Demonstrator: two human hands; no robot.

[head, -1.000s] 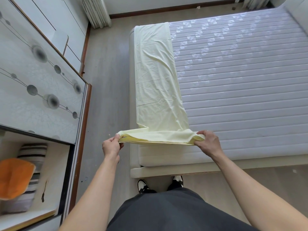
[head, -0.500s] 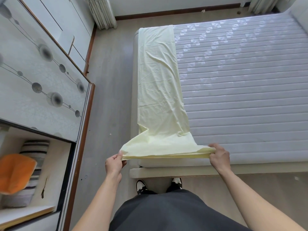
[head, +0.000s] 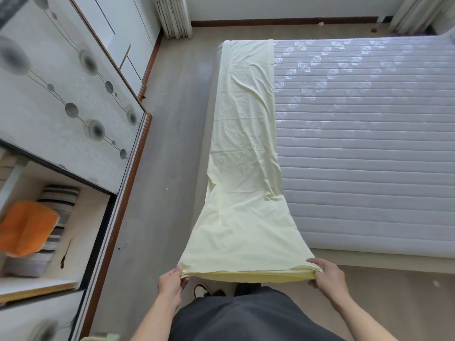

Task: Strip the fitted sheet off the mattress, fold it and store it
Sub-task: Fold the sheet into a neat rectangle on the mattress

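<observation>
The pale yellow fitted sheet (head: 246,143) lies folded into a long narrow strip along the left edge of the bare quilted mattress (head: 369,143). Its near end is lifted off the bed and stretched wide toward me. My left hand (head: 171,283) pinches the near left corner of the sheet. My right hand (head: 327,273) grips the near right corner. Several layers show at the edge between my hands.
An open wardrobe compartment (head: 81,242) at the left holds a striped pillow (head: 55,212) and an orange cushion (head: 27,228). Patterned sliding doors (head: 61,94) run along the left wall. A strip of grey floor (head: 172,143) lies between wardrobe and bed. Curtains (head: 173,16) hang at the far wall.
Both hands have pulled the sheet's near end back off the mattress toward me and lower, past the bed's foot edge. The strip now hangs stretched between bed and hands.
</observation>
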